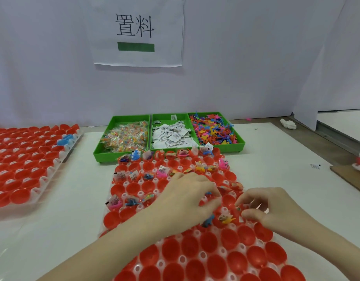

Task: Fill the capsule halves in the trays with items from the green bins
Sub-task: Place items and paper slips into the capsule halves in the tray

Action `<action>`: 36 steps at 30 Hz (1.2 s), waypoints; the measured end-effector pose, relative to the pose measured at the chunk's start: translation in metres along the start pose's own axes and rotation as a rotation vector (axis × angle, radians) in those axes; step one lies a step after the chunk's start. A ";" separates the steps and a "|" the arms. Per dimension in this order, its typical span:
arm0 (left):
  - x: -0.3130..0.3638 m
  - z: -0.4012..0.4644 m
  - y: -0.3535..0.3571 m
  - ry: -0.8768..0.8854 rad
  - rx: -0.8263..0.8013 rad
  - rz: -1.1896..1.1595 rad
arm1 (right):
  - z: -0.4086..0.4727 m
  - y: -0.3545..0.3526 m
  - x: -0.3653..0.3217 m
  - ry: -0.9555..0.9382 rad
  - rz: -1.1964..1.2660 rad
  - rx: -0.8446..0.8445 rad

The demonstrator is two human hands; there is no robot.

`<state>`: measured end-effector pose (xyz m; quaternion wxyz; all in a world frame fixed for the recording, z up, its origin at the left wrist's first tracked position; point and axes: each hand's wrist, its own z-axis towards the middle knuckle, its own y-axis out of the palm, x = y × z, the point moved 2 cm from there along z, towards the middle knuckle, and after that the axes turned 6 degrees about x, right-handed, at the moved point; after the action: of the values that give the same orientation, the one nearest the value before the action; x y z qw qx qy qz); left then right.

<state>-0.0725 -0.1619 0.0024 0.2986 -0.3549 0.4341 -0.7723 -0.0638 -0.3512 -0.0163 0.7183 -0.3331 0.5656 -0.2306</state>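
Head view: a person's two hands worked over the near tray (197, 266) of red capsule halves on the white bench (276, 159). The left hand (187, 197) hovered above the tray's middle rows with fingers curled down in a grip on small toys, a blue one (208, 221) showing beneath the palm. The right hand (264, 207) sat just beside it, thumb and fingers pinching a small item (238, 208) too tiny to name, right over a capsule half.

Halves in the far rows and the middle held coloured toys, bead packets and paper slips; the nearest rows (215, 260) stood bare red.

Behind the tray, touching side by side, lay three green bins: the left bin (125, 136) with clear packets of coloured beads, the middle bin (171, 132) with white folded slips, the right bin (213, 129) with bright plastic figures.

A second tray (27, 159) of red halves lay well apart on the left, a blue piece (65, 138) resting on it. A paper sign (138, 31) with black characters and a green bar hung on the wall behind.
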 end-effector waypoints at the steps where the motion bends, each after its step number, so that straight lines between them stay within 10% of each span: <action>1: -0.005 0.003 -0.005 -0.034 0.065 -0.069 | 0.000 0.001 0.000 -0.001 0.002 0.010; 10: -0.103 0.018 -0.045 -0.443 0.445 -0.275 | 0.003 -0.006 -0.002 -0.023 0.082 0.003; 22: -0.201 0.018 -0.028 -0.688 0.072 0.137 | 0.000 0.005 -0.004 -0.052 -0.072 -0.052; 36: -0.216 0.021 -0.023 -0.655 0.227 0.101 | 0.023 -0.002 -0.008 -0.046 -0.204 -0.294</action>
<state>0.0635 0.0048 -0.0319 0.4977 -0.5265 0.2434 -0.6449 -0.0434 -0.3421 -0.0064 0.6475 -0.4954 0.5398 -0.2095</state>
